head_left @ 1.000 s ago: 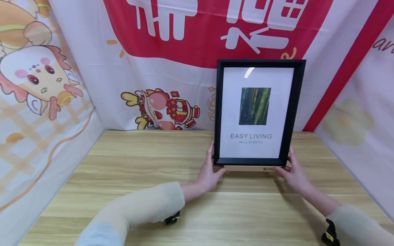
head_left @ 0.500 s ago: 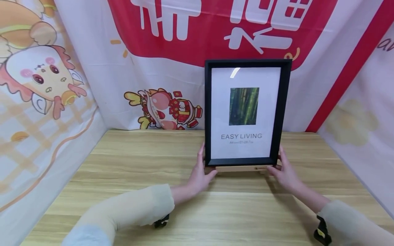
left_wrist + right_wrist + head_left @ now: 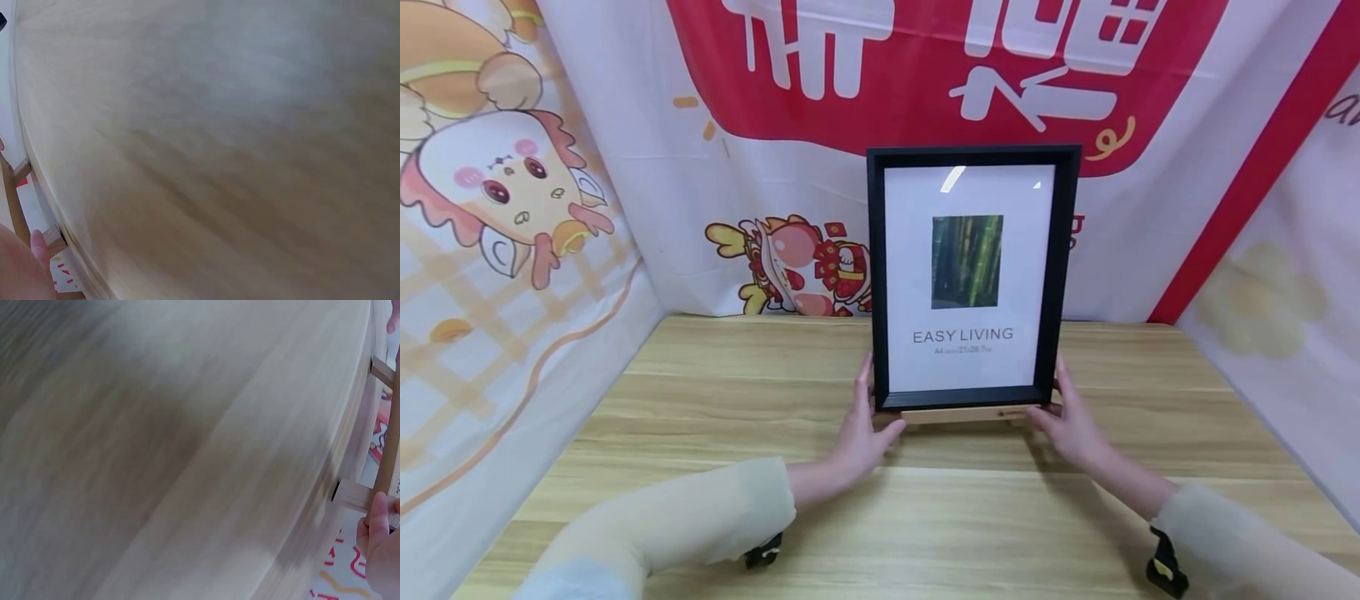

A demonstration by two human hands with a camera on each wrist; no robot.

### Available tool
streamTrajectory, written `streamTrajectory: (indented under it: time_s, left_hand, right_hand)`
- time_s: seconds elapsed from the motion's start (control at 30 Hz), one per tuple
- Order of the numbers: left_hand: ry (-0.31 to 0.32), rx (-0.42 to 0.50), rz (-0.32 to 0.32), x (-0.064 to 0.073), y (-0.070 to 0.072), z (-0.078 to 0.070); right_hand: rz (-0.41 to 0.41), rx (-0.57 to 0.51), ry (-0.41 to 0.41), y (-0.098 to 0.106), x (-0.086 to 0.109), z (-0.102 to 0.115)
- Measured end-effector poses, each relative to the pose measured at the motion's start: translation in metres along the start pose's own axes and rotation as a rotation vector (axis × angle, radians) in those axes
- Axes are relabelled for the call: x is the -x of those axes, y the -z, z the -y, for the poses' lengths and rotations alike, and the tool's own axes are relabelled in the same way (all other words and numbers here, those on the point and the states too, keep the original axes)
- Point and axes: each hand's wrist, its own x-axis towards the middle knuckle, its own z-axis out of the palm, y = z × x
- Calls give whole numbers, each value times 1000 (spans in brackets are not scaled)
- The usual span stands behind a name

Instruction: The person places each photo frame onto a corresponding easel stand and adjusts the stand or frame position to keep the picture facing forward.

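A black picture frame [image 3: 970, 362] stands upright, leaning slightly back, with a small bamboo photo and the words EASY LIVING behind its glass. Under its bottom edge runs the light wood ledge of an easel [image 3: 962, 414]; the rest of the easel is hidden behind the frame. My left hand [image 3: 859, 437] holds the left end of the ledge, thumb in front and fingers beside the frame's lower left corner. At the other end, my right hand [image 3: 1075, 429] grips the ledge the same way. The right wrist view shows my thumb [image 3: 379, 519] by a wooden easel foot [image 3: 353, 495].
The wood-grain table [image 3: 760, 392] ends at a back cloth [image 3: 662, 183] with a red printed panel, close behind the frame. Printed cloths also hang along the left side [image 3: 490, 333] and the right side [image 3: 1285, 250].
Both hands have moved the frame and easel together leftward along the table, also leftward against the back cloth. The grip at both lower corners looks the same.
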Motion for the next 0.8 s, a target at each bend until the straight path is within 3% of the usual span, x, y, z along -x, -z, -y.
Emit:
streamTrajectory:
  time_s: [0.6, 0.8]
  left_hand:
    - [-18, -19, -60, 6, 27, 8]
    - [-55, -16, -66, 3, 35, 13]
  right_hand:
    - [9, -3, 13, -28, -2, 10]
    - [-8, 7, 27, -38, -1, 14]
